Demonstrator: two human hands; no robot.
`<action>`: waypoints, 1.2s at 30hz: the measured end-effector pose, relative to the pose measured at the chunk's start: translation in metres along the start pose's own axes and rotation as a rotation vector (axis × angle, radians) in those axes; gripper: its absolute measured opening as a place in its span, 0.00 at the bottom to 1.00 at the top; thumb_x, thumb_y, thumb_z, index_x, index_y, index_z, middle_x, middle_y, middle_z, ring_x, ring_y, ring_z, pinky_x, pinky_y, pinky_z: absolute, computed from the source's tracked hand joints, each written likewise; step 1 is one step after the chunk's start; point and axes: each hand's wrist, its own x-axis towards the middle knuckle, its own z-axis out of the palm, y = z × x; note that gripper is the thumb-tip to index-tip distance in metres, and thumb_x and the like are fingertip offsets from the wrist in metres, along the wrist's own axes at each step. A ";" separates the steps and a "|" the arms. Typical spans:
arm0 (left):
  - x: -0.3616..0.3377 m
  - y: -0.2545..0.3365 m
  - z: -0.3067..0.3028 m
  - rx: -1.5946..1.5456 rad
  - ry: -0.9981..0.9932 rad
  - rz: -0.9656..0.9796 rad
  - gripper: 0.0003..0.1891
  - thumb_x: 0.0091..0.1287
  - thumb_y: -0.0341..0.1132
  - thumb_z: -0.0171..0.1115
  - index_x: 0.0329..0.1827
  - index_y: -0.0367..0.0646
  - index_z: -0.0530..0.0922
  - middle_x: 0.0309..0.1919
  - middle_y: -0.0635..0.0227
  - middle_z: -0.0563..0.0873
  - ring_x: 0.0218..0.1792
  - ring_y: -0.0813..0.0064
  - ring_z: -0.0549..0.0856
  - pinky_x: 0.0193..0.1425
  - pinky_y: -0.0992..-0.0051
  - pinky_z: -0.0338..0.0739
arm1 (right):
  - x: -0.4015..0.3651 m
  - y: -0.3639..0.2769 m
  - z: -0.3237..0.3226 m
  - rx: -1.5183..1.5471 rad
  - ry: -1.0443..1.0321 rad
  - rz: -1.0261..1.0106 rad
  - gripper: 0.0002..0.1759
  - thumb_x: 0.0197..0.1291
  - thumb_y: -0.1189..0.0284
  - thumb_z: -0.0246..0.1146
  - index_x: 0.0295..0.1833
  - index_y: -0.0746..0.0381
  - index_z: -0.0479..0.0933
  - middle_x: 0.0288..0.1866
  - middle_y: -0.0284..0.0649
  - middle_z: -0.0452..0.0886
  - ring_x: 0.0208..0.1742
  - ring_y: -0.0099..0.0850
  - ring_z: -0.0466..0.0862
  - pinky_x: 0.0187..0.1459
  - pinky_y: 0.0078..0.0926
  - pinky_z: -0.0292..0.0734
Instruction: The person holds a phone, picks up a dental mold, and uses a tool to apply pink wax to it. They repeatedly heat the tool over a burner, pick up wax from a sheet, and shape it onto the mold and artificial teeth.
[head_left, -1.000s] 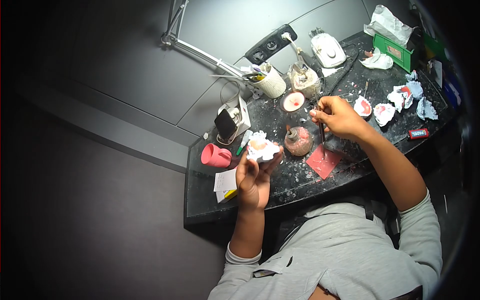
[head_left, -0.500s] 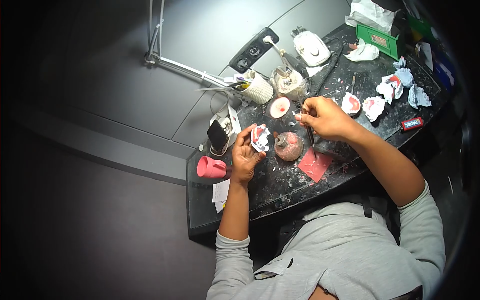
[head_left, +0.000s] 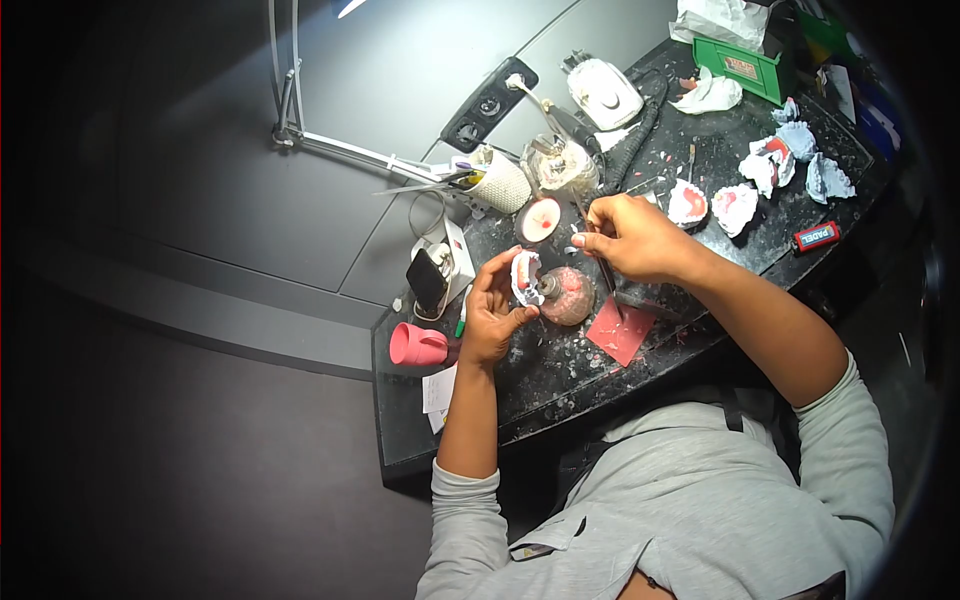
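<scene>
In my left hand point(head_left: 488, 325) is a white plaster dental model point(head_left: 524, 278) with a pinkish-red wax part, gripped between thumb and fingers. My right hand point(head_left: 638, 240) is closed around a slim dark wax knife point(head_left: 605, 272), which slants down so that its lower end meets a pink wax sheet point(head_left: 620, 338) on the bench. Between the hands stands a round glass spirit burner point(head_left: 568, 298), pink-speckled, its neck close to the model. Just beyond them lies a round dish point(head_left: 540, 219) with a pale inside and a red spot.
Several more plaster models point(head_left: 735, 208) lie to the right, near a red PADEL box point(head_left: 816, 237). A green bin point(head_left: 740, 70) stands at the back right. A pink mug point(head_left: 417, 344), a phone point(head_left: 427, 281) and a woven pen cup point(head_left: 500, 183) occupy the left side.
The dental model has turned in my left hand and sits nearer the burner's neck. My right hand keeps the wax knife at the wax sheet. The whole view has shifted slightly.
</scene>
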 end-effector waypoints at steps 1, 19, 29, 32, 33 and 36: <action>0.000 0.001 0.001 -0.019 -0.007 -0.004 0.44 0.55 0.23 0.80 0.75 0.35 0.66 0.69 0.57 0.77 0.71 0.66 0.76 0.77 0.66 0.68 | 0.000 0.000 0.000 0.000 0.000 0.001 0.16 0.68 0.66 0.70 0.32 0.66 0.78 0.24 0.39 0.84 0.26 0.24 0.81 0.29 0.31 0.74; -0.035 0.004 -0.005 -0.138 0.064 0.076 0.46 0.55 0.30 0.83 0.75 0.33 0.65 0.72 0.48 0.75 0.71 0.62 0.77 0.78 0.64 0.68 | -0.001 -0.006 -0.003 0.024 -0.040 0.044 0.15 0.70 0.68 0.69 0.32 0.66 0.78 0.25 0.38 0.84 0.26 0.21 0.80 0.28 0.29 0.73; -0.091 0.030 0.033 -0.193 0.348 -0.038 0.39 0.73 0.61 0.59 0.70 0.30 0.69 0.58 0.41 0.85 0.54 0.53 0.89 0.57 0.65 0.82 | 0.003 -0.003 -0.001 0.090 -0.133 0.130 0.15 0.73 0.66 0.66 0.35 0.62 0.74 0.32 0.34 0.87 0.35 0.18 0.86 0.27 0.21 0.78; -0.098 0.043 0.046 -0.396 0.365 -0.109 0.35 0.79 0.58 0.51 0.64 0.26 0.72 0.50 0.42 0.88 0.46 0.52 0.92 0.52 0.66 0.86 | 0.002 -0.005 -0.002 0.108 -0.126 0.141 0.14 0.72 0.65 0.66 0.35 0.61 0.74 0.32 0.33 0.87 0.36 0.17 0.85 0.28 0.21 0.78; -0.101 0.044 0.048 -0.400 0.369 -0.106 0.35 0.79 0.58 0.51 0.64 0.26 0.72 0.50 0.42 0.88 0.46 0.52 0.92 0.52 0.66 0.86 | 0.002 -0.006 -0.001 0.103 -0.130 0.139 0.14 0.72 0.65 0.66 0.35 0.61 0.74 0.32 0.33 0.87 0.36 0.17 0.85 0.28 0.21 0.78; -0.106 0.049 0.053 -0.452 0.350 -0.137 0.38 0.79 0.62 0.48 0.71 0.31 0.68 0.53 0.34 0.86 0.45 0.46 0.92 0.51 0.59 0.87 | 0.002 -0.004 -0.001 0.142 -0.110 0.129 0.14 0.73 0.65 0.66 0.36 0.61 0.74 0.32 0.33 0.86 0.35 0.17 0.85 0.28 0.20 0.77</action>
